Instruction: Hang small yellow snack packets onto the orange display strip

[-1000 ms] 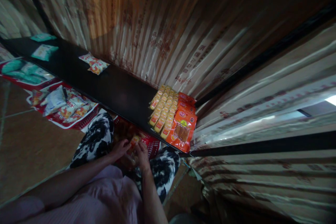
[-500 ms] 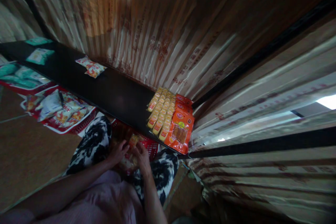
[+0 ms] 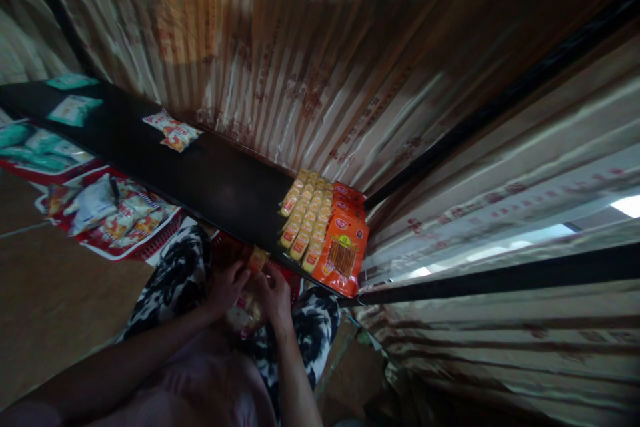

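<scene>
Between my two hands, over a red basket (image 3: 291,278) at my lap, is a small yellow-orange snack packet (image 3: 258,259). My left hand (image 3: 229,288) has its fingers closed at the packet's left side. On the other side, my right hand (image 3: 275,291) pinches it with bent fingers. Below my hands, more clear-wrapped snack packets (image 3: 244,313) lie in the basket, dim and partly covered. Just ahead on the black shelf (image 3: 230,190) stand rows of yellow-wrapped snacks (image 3: 307,217). Orange snack bags (image 3: 343,250) overlap one another beside them, at the shelf's right end.
Farther left on the shelf lie red-and-white snack bags (image 3: 173,131) and green packets (image 3: 75,110). A red basket of snack bags (image 3: 120,213) and a basket of green packets (image 3: 40,147) stand below its edge. Pleated sheeting (image 3: 240,47) hangs behind; a dark bar (image 3: 500,273) runs right.
My hands and the small packet have shifted slightly; the packet now sits a little higher, nearer the shelf edge. More of the packets in the basket show below my hands.
</scene>
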`<state>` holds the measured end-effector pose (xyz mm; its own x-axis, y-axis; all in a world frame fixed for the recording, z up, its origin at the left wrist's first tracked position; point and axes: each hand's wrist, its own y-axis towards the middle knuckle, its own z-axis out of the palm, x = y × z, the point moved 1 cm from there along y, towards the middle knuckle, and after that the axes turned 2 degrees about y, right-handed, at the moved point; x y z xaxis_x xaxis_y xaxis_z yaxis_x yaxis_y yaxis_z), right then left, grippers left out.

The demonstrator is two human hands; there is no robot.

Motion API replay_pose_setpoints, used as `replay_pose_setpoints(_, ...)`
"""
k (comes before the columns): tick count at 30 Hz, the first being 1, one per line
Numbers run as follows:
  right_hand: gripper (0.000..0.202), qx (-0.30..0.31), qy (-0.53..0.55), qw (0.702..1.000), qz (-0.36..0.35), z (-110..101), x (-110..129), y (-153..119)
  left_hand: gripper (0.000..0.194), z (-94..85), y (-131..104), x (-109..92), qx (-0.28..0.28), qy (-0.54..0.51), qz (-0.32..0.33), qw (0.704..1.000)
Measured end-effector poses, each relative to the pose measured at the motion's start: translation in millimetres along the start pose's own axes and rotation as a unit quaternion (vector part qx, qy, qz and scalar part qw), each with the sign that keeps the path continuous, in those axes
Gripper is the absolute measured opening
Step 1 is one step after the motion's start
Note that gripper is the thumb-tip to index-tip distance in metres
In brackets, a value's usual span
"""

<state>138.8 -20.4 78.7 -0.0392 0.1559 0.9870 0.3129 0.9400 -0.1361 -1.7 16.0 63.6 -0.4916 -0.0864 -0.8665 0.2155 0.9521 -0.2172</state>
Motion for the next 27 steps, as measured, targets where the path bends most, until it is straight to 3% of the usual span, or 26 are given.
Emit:
replay_pose_setpoints(8, 0.023, -0.068, -0.075, 0.992, -0.071, 0, 32, 15, 0.030, -3.1, 17, -28, -0.050, -0.009, 0.101, 0.994)
replay_pose_setpoints(13, 0.026, -0.089, -0.111, 0.986, -0.088, 3, 42, 26, 0.028, -5.8, 30, -46, -0.068, -0.013, 0.119, 0.990)
replay_pose_setpoints(20, 0.038, -0.085, -0.173, 0.971, -0.144, 12, 51, 37, 0.026, -1.3, 63, -46, -0.134, -0.025, 0.150, 0.979)
replay_pose_setpoints(27, 0.051, -0.089, -0.134, 0.977, -0.140, 23, 43, 51, 0.026, -1.3, 93, -50, -0.114, 0.018, 0.162, 0.980)
